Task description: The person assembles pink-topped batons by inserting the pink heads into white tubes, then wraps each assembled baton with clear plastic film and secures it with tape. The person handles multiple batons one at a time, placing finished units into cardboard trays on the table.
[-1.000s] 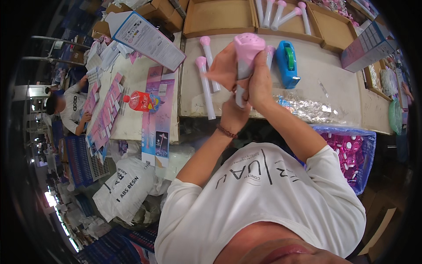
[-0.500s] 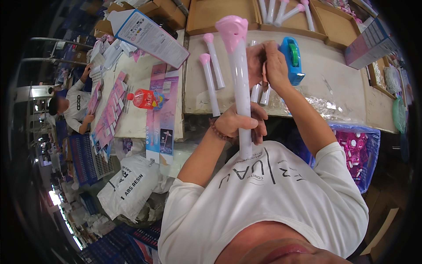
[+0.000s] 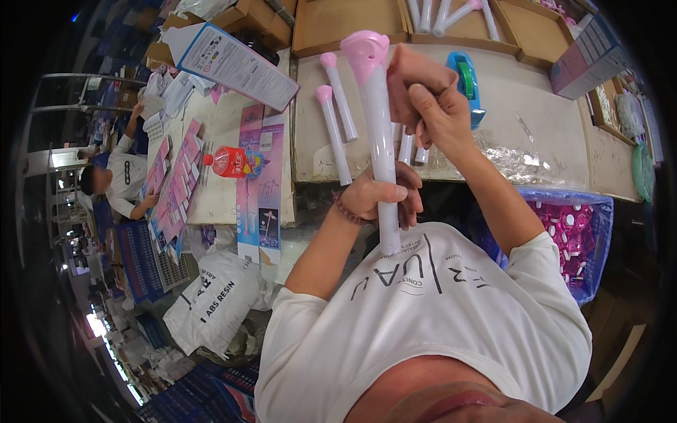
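Observation:
My left hand [image 3: 381,197] is wrapped round the lower part of a white tube wand [image 3: 381,134] with a pink head. The wand stands nearly upright in the view, its lower end by my shirt. Beside its upper part my right hand [image 3: 446,116] is closed on a folded pinkish-tan piece that looks like cloth [image 3: 416,74]. That piece is close to the pink head; whether it touches the wand I cannot tell. Two similar wands, one nearer [image 3: 334,134] and one farther [image 3: 340,97], lie left on the table. Ends of more white tubes [image 3: 406,148] show below my right hand.
A blue tape dispenser [image 3: 474,92] is right of my right hand. Cardboard trays [image 3: 352,28] line the back, one with several wands. A red bottle [image 3: 229,161] and printed cartons lie left. A blue-lined bin [image 3: 599,240] holds pink parts. Another person [image 3: 123,176] works far left.
My right hand has shifted slightly and turned, bringing the cloth-like piece up nearer the wand's pink head. My left hand keeps its hold on the wand.

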A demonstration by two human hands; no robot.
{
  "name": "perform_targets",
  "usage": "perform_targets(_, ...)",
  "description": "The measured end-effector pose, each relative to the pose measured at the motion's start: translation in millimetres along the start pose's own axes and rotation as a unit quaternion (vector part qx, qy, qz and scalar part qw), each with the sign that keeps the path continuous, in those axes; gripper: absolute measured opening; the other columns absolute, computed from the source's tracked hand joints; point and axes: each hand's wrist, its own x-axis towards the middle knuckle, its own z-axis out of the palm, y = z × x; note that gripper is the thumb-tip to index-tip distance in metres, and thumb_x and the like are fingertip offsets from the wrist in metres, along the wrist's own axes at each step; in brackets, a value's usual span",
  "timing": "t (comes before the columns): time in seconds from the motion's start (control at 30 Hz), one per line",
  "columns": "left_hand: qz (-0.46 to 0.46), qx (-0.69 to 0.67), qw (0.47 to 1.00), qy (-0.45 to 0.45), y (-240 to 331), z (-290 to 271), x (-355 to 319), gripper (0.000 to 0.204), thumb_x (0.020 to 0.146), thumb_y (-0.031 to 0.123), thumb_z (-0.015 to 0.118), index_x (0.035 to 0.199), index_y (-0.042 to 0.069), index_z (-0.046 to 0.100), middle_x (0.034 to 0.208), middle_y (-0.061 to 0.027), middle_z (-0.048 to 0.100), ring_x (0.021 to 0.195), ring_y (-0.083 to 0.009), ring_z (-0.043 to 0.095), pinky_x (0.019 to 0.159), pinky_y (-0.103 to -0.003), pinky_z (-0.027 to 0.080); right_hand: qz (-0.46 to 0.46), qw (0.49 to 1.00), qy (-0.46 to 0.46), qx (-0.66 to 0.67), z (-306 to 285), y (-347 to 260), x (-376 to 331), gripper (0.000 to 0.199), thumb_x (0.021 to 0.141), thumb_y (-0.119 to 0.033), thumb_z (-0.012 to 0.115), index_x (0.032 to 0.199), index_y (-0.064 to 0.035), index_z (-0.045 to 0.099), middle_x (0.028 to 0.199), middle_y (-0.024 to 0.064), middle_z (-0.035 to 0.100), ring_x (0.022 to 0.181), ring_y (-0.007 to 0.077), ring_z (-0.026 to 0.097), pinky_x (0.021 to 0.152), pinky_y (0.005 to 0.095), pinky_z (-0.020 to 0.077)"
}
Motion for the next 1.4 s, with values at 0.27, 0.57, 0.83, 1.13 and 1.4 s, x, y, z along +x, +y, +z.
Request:
perform_targets(0.27,-0.005,-0.019,0.997,0.071,-3.7,7.9,-8.4,0.023,0.077,0.002,0.059,0.099,-0.002,0.056,0.074,-0.0193,0.065,0.056,-0.031,0.065,0.048,-0.039,0.054,-0.217,0.948,-0.131,-0.193,9.3,27.0,-22.0,0.032,0.084,-0.027,0.069,0.066,-0.0024,0.06,0.054,0.007,0.054,0.053,0.023,0.061,0.053,0.034,0.0482)
perform_targets(0.57,-0.046,-0.036,0.997,0.058,-13.3,9.9,-10.2,0.023,0.076,0.007,0.06,0.097,-0.002,0.057,0.071,-0.019,0.064,0.052,-0.0296,0.063,0.047,-0.04,0.053,-0.004,0.96,-0.184,-0.212,-7.5,-4.0,-2.8,0.046,0.089,-0.043,0.06,0.065,-0.0044,0.062,0.057,0.0047,0.063,0.05,0.0144,0.06,0.051,0.0302,0.049)
perform_targets(0.83,-0.035,-0.051,0.997,0.047,-13.8,6.8,-12.6,0.019,0.078,0.005,0.058,0.096,-0.001,0.058,0.072,-0.0188,0.064,0.053,-0.0294,0.064,0.047,-0.04,0.054,0.021,0.955,-0.177,-0.236,-3.4,-16.8,2.7,0.034,0.091,-0.037,0.059,0.075,-0.0072,0.061,0.061,0.0076,0.063,0.06,0.0175,0.066,0.055,0.0292,0.0506)
perform_targets(1.13,0.005,0.02,1.0,-0.018,-2.1,1.4,-14.8,0.021,0.075,0.003,0.059,0.093,-0.006,0.055,0.07,-0.0195,0.064,0.052,-0.0275,0.063,0.046,-0.036,0.055,-0.303,0.883,-0.273,-0.232,-2.4,32.7,-26.1,0.045,0.082,-0.032,0.07,0.055,-0.0087,0.042,0.05,0.0085,0.048,0.046,0.0297,0.05,0.041,0.0354,0.0361)
perform_targets(1.4,-0.036,0.007,0.999,0.009,-1.6,5.3,-15.2,0.02,0.074,0.002,0.059,0.093,-0.004,0.057,0.071,-0.0196,0.064,0.052,-0.0278,0.063,0.046,-0.037,0.054,-0.165,0.949,-0.216,-0.162,-4.5,-3.0,-2.7,0.049,0.084,-0.032,0.069,0.054,-0.0072,0.039,0.049,0.0059,0.052,0.04,0.0227,0.054,0.04,0.032,0.0379)
